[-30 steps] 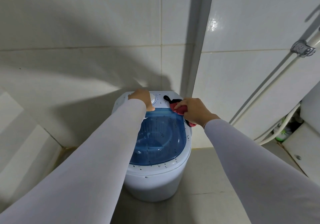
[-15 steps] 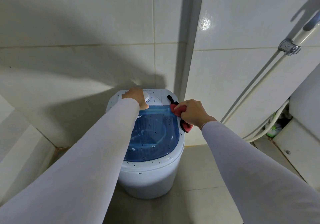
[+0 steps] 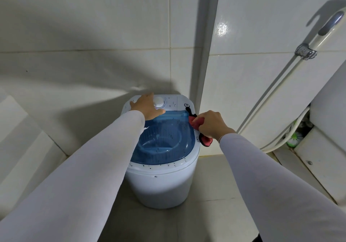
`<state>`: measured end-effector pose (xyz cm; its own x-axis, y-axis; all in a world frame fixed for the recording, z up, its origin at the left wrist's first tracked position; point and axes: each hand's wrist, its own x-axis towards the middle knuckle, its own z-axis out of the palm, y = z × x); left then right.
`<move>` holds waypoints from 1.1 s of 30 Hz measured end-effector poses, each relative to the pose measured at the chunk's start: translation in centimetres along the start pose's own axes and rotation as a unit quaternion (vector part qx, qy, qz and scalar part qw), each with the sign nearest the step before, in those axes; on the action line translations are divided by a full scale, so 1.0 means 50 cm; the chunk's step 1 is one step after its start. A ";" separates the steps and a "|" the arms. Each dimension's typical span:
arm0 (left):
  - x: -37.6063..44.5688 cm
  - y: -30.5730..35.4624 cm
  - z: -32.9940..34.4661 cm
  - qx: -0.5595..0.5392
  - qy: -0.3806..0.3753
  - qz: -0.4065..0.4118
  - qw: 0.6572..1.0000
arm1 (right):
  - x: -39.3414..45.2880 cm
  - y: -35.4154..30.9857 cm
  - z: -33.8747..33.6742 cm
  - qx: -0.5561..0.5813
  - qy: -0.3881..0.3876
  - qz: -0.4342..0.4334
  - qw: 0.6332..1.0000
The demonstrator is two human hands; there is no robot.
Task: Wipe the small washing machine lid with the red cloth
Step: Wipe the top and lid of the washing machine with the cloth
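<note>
Left hand [image 3: 147, 106] lies flat on the white control panel at the back of the small washing machine [image 3: 161, 181], fingers straight & spread, thumb tip reaching onto the back edge of the lid [image 3: 164, 140], holding nothing; the white dial [image 3: 159, 101] sits just beside it on the right. Lid is translucent blue, closed, speckled w/ small dark spots, the tub visible through it. Machine stands on the tiled floor [image 3: 211, 181] in a corner of white tiled walls. At the lid's right back edge, right hand [image 3: 212, 124] grips the red cloth [image 3: 194, 122], fingers curled round it, cloth bunched & pressed on the rim; a red end w/ dark trim hangs out below the wrist over the machine's side. Further right, a pale hose [image 3: 271, 95] runs diagonally down the wall from a metal clip [image 3: 305, 51].
</note>
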<state>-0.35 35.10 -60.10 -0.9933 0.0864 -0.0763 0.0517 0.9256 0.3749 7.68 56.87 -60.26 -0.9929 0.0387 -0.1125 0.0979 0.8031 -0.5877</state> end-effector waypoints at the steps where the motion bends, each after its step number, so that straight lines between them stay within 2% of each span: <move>1: -0.010 0.000 -0.004 0.002 -0.007 0.008 1.000 | -0.007 0.000 -0.001 0.000 0.001 0.002 1.000; 6: -0.075 0.011 -0.021 0.043 -0.065 0.032 0.996 | -0.031 -0.003 0.005 -0.046 0.005 0.004 0.999; 11: -0.105 0.006 -0.020 0.060 -0.106 0.047 0.992 | -0.059 -0.003 0.012 -0.044 0.003 0.004 0.999; 17: -0.135 0.010 -0.003 0.102 -0.096 0.054 0.989 | -0.096 -0.004 0.016 -0.013 0.006 0.005 1.000; 33: -0.162 0.037 0.031 0.141 -0.065 0.015 0.988 | -0.190 -0.012 0.030 -0.055 0.005 -0.009 0.998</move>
<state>7.96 36.69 -60.21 -0.9701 0.1448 -0.1947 0.1257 0.9863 0.1070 17.15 55.13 -60.02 -0.9951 0.0294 -0.0941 0.0727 0.8637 -0.4987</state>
